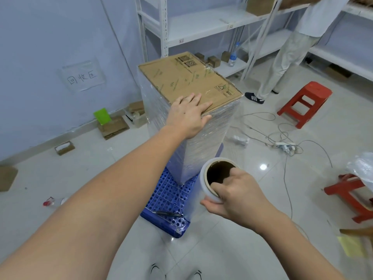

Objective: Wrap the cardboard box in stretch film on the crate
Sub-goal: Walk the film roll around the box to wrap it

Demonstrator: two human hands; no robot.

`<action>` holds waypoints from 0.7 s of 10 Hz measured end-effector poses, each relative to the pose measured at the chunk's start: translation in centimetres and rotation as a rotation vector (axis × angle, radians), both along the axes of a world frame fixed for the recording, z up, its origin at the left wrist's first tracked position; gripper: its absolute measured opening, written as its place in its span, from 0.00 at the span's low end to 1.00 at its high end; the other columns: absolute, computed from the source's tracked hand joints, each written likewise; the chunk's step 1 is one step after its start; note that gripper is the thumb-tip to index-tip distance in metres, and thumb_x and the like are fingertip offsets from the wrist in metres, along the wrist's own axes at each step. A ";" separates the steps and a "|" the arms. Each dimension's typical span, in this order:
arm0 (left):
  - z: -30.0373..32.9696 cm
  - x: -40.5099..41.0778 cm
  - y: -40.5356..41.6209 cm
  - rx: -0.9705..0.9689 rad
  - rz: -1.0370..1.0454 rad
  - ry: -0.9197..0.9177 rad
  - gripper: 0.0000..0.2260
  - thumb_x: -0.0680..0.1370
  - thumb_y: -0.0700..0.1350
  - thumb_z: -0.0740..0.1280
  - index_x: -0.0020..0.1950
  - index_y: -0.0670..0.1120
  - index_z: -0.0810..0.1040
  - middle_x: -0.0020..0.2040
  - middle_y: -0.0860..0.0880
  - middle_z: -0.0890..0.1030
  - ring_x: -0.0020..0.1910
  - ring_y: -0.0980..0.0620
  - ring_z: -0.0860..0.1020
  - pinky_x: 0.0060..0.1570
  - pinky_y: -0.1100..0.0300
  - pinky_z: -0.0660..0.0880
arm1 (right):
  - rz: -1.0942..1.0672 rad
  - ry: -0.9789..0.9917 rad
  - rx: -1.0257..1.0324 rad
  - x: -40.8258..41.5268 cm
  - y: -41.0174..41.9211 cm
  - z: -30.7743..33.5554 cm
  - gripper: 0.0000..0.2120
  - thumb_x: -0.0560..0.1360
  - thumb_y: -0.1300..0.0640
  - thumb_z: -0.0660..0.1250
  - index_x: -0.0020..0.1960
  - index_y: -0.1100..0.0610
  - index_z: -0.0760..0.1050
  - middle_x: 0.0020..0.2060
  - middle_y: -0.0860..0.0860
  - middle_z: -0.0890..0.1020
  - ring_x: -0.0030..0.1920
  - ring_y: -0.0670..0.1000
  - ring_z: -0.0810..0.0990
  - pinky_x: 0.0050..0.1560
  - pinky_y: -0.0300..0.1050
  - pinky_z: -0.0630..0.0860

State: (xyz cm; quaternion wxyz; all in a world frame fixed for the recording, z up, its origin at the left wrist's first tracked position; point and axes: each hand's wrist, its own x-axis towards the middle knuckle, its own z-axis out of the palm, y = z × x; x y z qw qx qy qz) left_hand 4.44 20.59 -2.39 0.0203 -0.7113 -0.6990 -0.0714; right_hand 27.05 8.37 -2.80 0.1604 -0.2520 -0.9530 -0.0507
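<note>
While the tall cardboard box [189, 81] stands on the blue crate [167, 201], its sides already filmed, the left hand [188, 114] presses flat on its top and the right hand [232, 190] grips the stretch-film roll [214, 178] beside its base; next, carry the roll around another corner under tension.

I'm reading three handwritten characters, 回收区, on a clear-covered paper sign [83, 77] taped to the wall at the left of the frame. I'm seeing green print, black code blocks and a recycling triangle on the cardboard box [187, 81] top at centre, all too small to read.
</note>
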 end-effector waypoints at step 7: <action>0.7 -0.4 -1.0 -0.005 -0.021 0.010 0.27 0.84 0.67 0.50 0.82 0.63 0.56 0.84 0.50 0.57 0.83 0.49 0.55 0.79 0.45 0.51 | -0.346 -0.187 -0.196 -3.7 -3.6 4.2 0.22 0.79 0.34 0.53 0.48 0.54 0.66 0.31 0.47 0.72 0.32 0.53 0.69 0.38 0.46 0.59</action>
